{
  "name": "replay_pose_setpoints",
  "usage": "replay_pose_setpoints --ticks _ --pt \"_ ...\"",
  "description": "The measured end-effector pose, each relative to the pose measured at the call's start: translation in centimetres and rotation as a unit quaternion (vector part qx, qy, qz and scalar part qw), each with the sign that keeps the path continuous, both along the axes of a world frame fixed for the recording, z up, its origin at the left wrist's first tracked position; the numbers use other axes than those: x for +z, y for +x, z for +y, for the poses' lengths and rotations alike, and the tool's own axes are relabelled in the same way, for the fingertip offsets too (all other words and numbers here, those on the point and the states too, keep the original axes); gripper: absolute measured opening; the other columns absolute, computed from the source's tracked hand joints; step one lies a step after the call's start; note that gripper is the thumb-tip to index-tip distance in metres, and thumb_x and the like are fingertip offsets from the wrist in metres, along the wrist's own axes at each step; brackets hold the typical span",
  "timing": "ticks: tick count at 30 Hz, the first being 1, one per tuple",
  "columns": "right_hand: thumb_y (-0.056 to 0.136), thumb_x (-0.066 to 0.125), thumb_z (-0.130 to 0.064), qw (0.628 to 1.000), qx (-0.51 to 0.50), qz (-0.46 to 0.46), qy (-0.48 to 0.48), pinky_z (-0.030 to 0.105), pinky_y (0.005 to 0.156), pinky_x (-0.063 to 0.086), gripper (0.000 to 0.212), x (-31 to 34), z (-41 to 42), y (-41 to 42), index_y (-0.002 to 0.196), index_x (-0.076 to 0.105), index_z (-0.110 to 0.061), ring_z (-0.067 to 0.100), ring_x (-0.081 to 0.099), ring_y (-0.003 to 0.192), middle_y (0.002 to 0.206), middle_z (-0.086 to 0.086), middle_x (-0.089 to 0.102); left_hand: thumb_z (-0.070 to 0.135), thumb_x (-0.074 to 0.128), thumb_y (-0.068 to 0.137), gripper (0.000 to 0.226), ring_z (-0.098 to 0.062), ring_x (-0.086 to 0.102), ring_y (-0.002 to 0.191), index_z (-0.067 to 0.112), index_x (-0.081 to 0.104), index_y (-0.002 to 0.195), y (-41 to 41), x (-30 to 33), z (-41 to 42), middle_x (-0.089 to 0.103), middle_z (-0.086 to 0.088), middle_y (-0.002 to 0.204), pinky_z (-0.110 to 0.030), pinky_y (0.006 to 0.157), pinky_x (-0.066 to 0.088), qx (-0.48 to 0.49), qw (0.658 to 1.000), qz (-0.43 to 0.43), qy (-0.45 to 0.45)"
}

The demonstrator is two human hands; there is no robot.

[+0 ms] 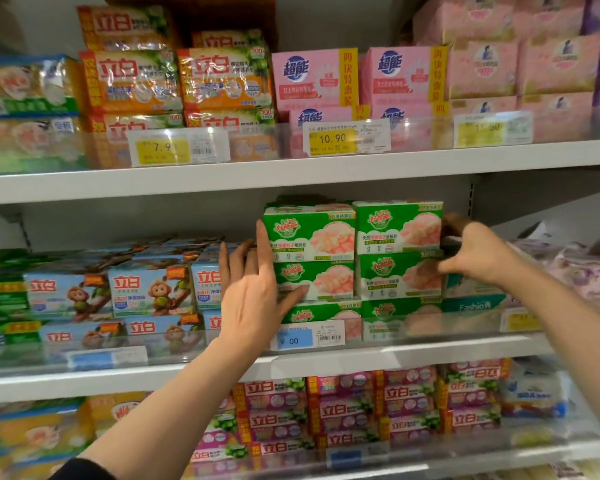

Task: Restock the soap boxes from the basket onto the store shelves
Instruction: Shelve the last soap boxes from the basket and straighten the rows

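Both hands are flanking the green soap boxes (pixel 352 258) on the middle shelf (pixel 395 355).
The left hand (pixel 253 289) is lying spread against the stack's left face; the right hand (pixel 478 254) is curling round its right edge, long sides facing outward.

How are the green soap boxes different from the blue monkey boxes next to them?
The green soap boxes show pink soap; the blue monkey boxes show a cartoon monkey. The green stack stands taller than the blue one. Both hands touch the green stack, left hand and right hand. Both kinds share the middle shelf.
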State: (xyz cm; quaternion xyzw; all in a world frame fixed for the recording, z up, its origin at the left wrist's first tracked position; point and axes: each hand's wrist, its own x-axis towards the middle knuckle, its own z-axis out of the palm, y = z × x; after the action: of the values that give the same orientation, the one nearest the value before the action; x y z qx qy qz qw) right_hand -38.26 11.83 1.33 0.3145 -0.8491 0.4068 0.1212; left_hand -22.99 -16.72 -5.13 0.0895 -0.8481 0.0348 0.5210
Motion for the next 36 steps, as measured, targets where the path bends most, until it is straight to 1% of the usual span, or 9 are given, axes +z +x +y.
replay_pose_setpoints --ticks 3,5,9,12,16,19,23,27,36 --pt "0.059 0.088 -0.017 0.981 -0.142 0.128 -0.034 0.043 0.092 0.045 0.079 -2.6 -1.8 2.8 0.125 0.046 -0.011 0.034 0.052 0.114 0.121 0.014 0.057 0.06 0.067 0.077 0.115 -0.035 0.059 0.11 0.024 -0.014 0.152 1.8 2.2 -0.4 0.063 -0.017 0.12 -0.042 0.092 0.047 -0.007 0.994 -0.083 0.068" --pt "0.06 0.089 -0.019 0.962 -0.179 0.184 -0.096 0.047 0.099 0.038 0.092 -4.8 -3.3 4.9 0.136 0.038 -0.007 0.036 0.042 0.124 0.132 0.018 0.048 0.067 0.062 0.076 0.109 -0.026 0.064 0.097 0.023 0.0 0.155 2.3 4.2 -1.6 0.067 -0.008 0.111 -0.032 0.071 0.048 -0.01 0.984 -0.145 0.106" --pt "0.059 0.09 -0.022 0.941 -0.177 0.251 -0.143 0.049 0.105 0.032 0.108 -8.5 -5.8 6.1 0.146 0.026 -0.008 0.034 0.033 0.129 0.142 0.022 0.039 0.061 0.069 0.075 0.06 -0.012 0.062 0.108 0.027 0.061 0.123 2.1 7.8 -3.7 0.066 0.008 0.122 -0.028 0.09 0.049 -0.133 0.929 -0.287 0.192" --pt "0.061 0.088 -0.03 0.942 -0.2 0.242 -0.115 0.064 0.104 0.029 0.105 -9.6 -7.6 6.2 0.145 0.026 -0.022 0.048 0.031 0.132 0.145 0.028 0.034 0.053 0.073 0.077 0.046 -0.007 0.064 0.103 0.026 0.066 0.114 1.3 8.6 -4.4 0.07 0.01 0.115 -0.035 0.097 0.05 -0.177 0.894 -0.337 0.235" --pt "0.058 0.09 -0.026 0.938 -0.235 0.239 -0.088 0.071 0.1 0.029 0.095 -9.4 -8.6 6.5 0.138 0.041 -0.015 0.056 0.033 0.127 0.14 0.035 0.035 0.044 0.073 0.081 0.043 -0.006 0.063 0.105 0.024 0.062 0.118 1.0 8.5 -4.2 0.068 0.009 0.119 -0.032 0.096 0.049 -0.207 0.869 -0.345 0.287" --pt "0.059 0.09 -0.026 0.94 -0.249 0.22 -0.074 0.07 0.103 0.027 0.091 -9.1 -8.7 6.5 0.137 0.047 -0.009 0.055 0.029 0.13 0.142 0.035 0.032 0.049 0.074 0.079 0.046 -0.006 0.059 0.106 0.027 0.057 0.116 0.8 7.9 -3.8 0.063 0.015 0.117 -0.025 0.086 0.049 -0.198 0.885 -0.318 0.277" --pt "0.058 0.091 -0.028 0.941 -0.254 0.216 -0.058 0.069 0.104 0.026 0.089 -8.7 -8.7 6.3 0.135 0.05 -0.008 0.055 0.028 0.131 0.141 0.037 0.033 0.094 0.054 0.053 0.091 -0.02 0.052 0.124 0.045 0.044 0.128 0.5 7.4 -4.0 0.06 0.012 0.131 -0.047 0.103 0.043 -0.155 0.91 -0.311 0.226" --pt "0.059 0.09 -0.029 0.934 -0.265 0.233 -0.059 0.07 0.103 0.026 0.086 -8.0 -8.5 5.9 0.132 0.052 -0.007 0.055 0.031 0.129 0.138 0.037 0.035 0.078 0.054 0.072 0.077 -0.027 0.035 0.134 0.04 0.038 0.137 0.5 7.7 -3.7 0.05 0.001 0.141 -0.046 0.11 0.032 -0.112 0.913 -0.334 0.206" --pt "0.056 0.09 -0.031 0.928 -0.262 0.256 -0.062 0.069 0.106 0.024 0.093 -8.0 -8.9 5.2 0.137 0.048 -0.017 0.048 0.025 0.137 0.147 0.031 0.025 0.073 0.058 0.074 0.062 -0.02 0.047 0.118 0.031 0.06 0.12 0.8 8.0 -3.1 0.056 0.002 0.119 -0.043 0.105 0.038 -0.103 0.933 -0.294 0.18"
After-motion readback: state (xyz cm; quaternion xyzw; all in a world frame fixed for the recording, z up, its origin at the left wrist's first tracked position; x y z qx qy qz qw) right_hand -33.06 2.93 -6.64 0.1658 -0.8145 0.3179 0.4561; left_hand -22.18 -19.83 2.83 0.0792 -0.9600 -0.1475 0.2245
